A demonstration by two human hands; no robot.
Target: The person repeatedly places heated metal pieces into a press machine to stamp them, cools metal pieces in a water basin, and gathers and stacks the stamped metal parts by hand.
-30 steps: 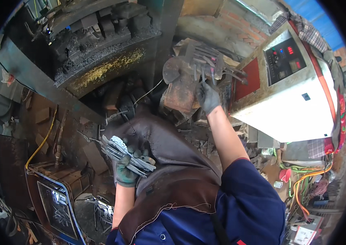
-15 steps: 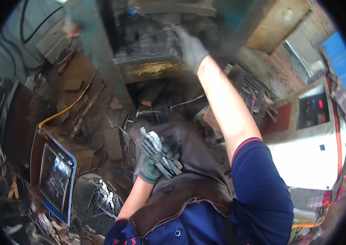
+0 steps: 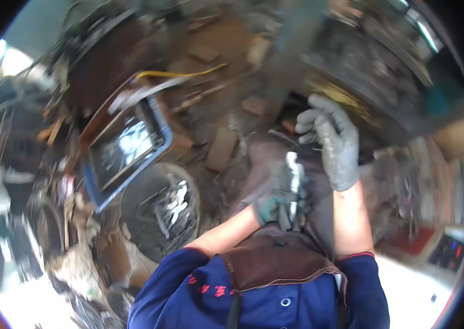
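One hand (image 3: 331, 141), the right, is raised and loosely curled.

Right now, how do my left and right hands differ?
Your left hand grips a bundle of metal pieces; your right hand shows nothing held. The left hand is nearer your body; the right hand reaches farther out, fingers loosely curled. The left hand's glove shows green; the right hand's glove looks grey. Both are gloved.
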